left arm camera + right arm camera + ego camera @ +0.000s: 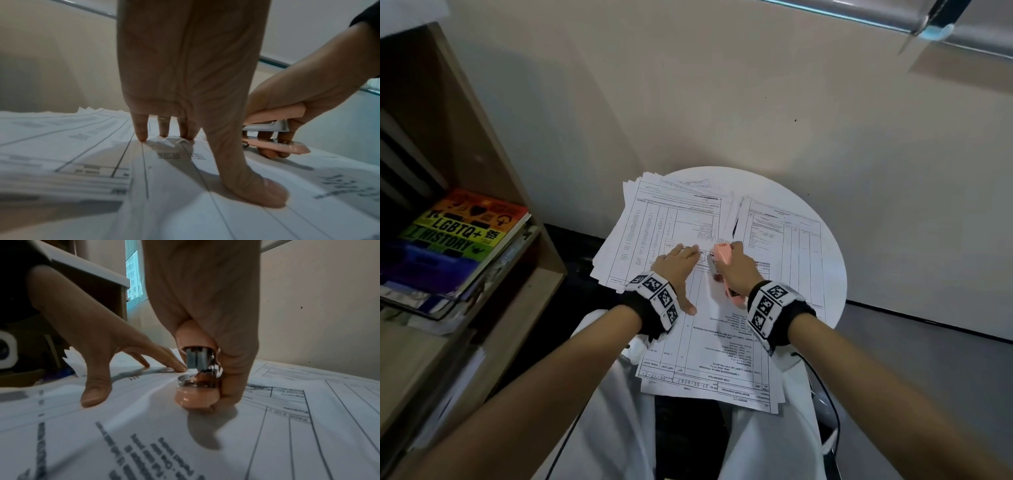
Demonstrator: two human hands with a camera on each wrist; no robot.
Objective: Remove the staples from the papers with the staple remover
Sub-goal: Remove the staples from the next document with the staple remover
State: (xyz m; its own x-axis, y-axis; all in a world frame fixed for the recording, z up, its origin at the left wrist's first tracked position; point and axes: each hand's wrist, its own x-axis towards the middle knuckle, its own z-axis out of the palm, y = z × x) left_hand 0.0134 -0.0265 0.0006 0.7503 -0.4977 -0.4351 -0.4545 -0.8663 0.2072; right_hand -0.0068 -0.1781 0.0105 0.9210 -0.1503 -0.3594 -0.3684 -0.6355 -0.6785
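Papers (709, 342) under hands, perhaps pinned

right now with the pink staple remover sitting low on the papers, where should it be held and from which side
Grip the pink staple remover across its two pink handle halves, thumb on top and fingers underneath, coming from the right as the right hand does. Its metal end points toward the left hand pressing the papers, so that end stays free.

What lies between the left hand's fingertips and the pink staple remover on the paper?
Only a short stretch of crumpled printed paper lies there; the right wrist view shows the left hand pressing it down beside the staple remover that the right hand grips.
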